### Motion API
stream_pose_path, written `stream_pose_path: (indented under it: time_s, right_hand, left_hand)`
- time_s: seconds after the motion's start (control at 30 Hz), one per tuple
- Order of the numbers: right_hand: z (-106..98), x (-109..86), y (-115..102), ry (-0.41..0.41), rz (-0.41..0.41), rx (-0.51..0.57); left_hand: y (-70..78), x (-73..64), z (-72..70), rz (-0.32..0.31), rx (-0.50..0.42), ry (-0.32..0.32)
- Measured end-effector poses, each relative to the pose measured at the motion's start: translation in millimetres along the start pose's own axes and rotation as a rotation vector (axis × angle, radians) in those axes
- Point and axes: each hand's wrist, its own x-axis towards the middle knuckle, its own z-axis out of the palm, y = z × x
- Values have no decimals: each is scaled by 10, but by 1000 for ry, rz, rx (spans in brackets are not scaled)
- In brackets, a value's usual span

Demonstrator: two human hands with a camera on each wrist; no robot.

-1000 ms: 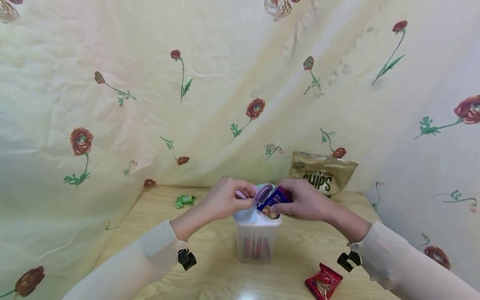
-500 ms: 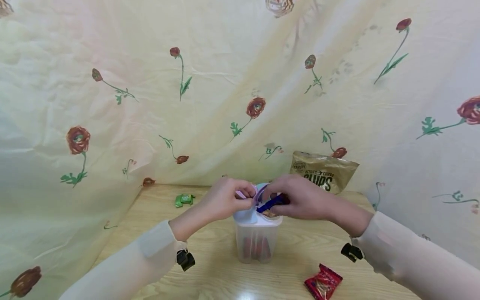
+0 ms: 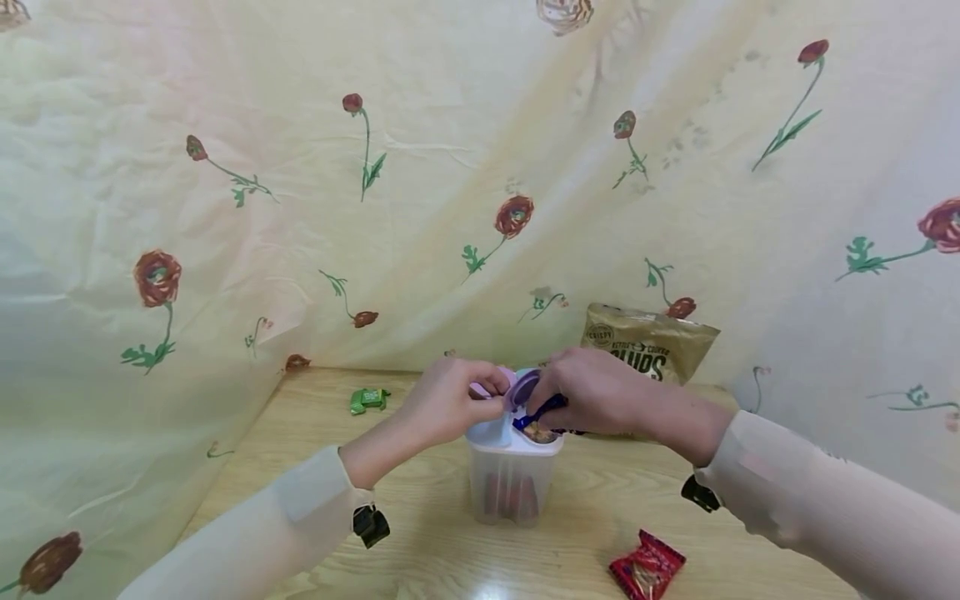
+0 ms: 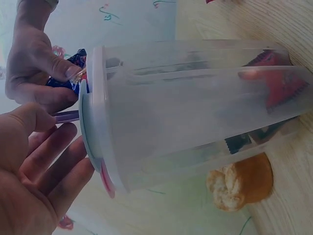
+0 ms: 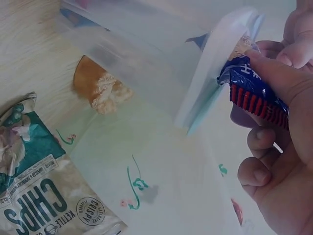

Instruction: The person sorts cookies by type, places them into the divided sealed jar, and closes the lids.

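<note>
A clear plastic storage container (image 3: 512, 487) with a white lid stands upright on the table. My left hand (image 3: 453, 400) pinches the raised purple flap (image 4: 66, 117) of the lid between thumb and finger. In my right hand (image 3: 600, 392) is a blue snack packet (image 5: 252, 81) with a red-striped end, pinched between thumb and fingers. One end of the packet sits in the lid's opening, and nuts or similar pieces show on its wrapper. Through the wall a red packet (image 4: 276, 81) and a dark one (image 4: 249, 139) are visible low inside.
A gold chips bag (image 3: 652, 337) stands behind my right hand. The green packet (image 3: 369, 401) lies at the back left of the table (image 3: 420, 533), the red snack packet (image 3: 647, 567) at the front right. An orange-brown thing with a cream fluffy end (image 4: 242, 183) lies behind the container.
My right hand has turned the blue packet and pushed it down into the lid's opening, so less of it shows. My left hand has stayed on the purple flap.
</note>
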Motion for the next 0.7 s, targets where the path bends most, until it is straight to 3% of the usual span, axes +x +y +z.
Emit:
stream_pose_path:
  time_s: [0.3,0.47,0.57,0.7]
  right_hand:
    - [89,-19,-29,19,-9,19]
    - [169,-21,-74,8,-17,-52]
    - [204,-39,-100,33,19,-70]
    - [191,-90,-95,77,103,32]
  left_hand:
    - [-9,6,16,0,0,16]
    - [-6,4,20,9,11,22]
    - [-12,2,25,14,15,23]
    - [-20,-4,19,7,4,29]
